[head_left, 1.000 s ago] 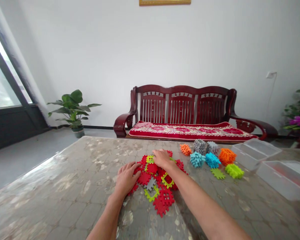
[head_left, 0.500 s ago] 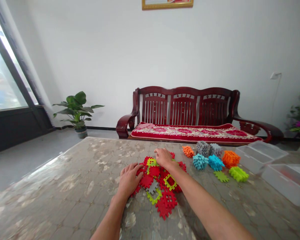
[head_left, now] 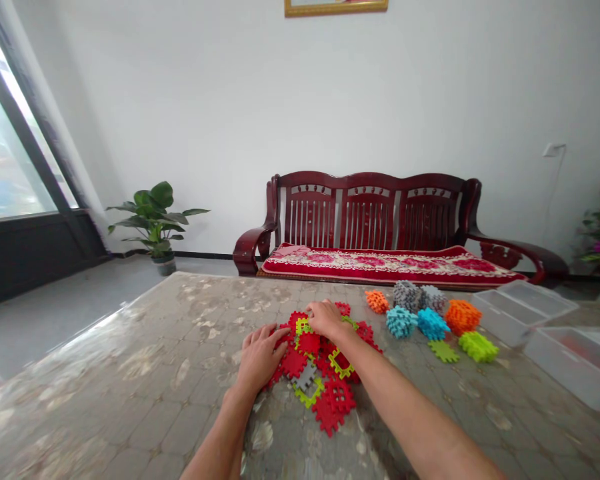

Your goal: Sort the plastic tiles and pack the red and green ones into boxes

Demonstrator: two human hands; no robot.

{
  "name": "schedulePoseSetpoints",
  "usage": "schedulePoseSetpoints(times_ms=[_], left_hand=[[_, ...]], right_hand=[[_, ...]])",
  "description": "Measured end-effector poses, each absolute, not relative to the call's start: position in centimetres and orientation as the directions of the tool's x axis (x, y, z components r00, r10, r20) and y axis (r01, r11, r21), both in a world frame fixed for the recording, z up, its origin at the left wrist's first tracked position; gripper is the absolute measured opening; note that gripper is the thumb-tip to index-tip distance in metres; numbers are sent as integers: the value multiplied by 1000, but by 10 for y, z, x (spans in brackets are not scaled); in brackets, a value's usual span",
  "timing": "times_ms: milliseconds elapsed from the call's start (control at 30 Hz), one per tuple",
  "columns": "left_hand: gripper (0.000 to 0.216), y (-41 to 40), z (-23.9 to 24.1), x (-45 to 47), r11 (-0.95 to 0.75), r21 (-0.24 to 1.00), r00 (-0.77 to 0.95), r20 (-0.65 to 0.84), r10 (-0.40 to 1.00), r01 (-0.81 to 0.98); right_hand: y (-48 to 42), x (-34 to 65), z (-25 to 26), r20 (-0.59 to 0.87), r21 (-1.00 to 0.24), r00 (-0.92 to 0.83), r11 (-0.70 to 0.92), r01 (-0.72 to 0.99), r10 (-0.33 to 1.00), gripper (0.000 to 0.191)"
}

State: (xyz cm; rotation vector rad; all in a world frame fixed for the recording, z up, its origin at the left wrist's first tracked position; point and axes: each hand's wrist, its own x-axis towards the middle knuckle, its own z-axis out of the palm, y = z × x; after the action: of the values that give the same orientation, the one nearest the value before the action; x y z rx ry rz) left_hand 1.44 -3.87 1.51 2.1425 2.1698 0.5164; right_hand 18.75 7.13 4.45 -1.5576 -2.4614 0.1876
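Observation:
A loose heap of notched plastic interlocking tiles lies on the table before me, mostly red tiles (head_left: 293,362) with some lime green frame tiles (head_left: 309,393) and a grey tile (head_left: 306,377). My left hand (head_left: 261,355) rests against the heap's left edge, fingers outstretched and apart, touching red tiles. At the far side of the heap, my right hand (head_left: 326,319) has its fingers bent down together beside a lime green window tile (head_left: 303,326). Whatever lies under those fingertips is hidden.
To the right stand sorted tile stacks: orange (head_left: 463,317), blue (head_left: 433,323), grey (head_left: 407,295) and lime green (head_left: 478,347). Beyond them are clear plastic boxes (head_left: 570,360). A patterned cover lies over the table (head_left: 145,373). Behind it is a wooden bench (head_left: 370,210).
My right hand has come down slightly, its fingers bending onto the heap. My left hand stays at the left edge. The view has shifted a little.

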Motion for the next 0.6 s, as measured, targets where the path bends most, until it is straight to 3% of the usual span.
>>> schedulePoseSetpoints(times_ms=[300,600], left_hand=[[38,-39,16,15,-25,261,-24,182,983,965],[39,-37,12,12,-25,291,-33,192,981,956]], right_hand=[[66,186,51,258,-261,-443,504,824,859,35],[45,223,76,437,-345,-361,524,779,824,32]])
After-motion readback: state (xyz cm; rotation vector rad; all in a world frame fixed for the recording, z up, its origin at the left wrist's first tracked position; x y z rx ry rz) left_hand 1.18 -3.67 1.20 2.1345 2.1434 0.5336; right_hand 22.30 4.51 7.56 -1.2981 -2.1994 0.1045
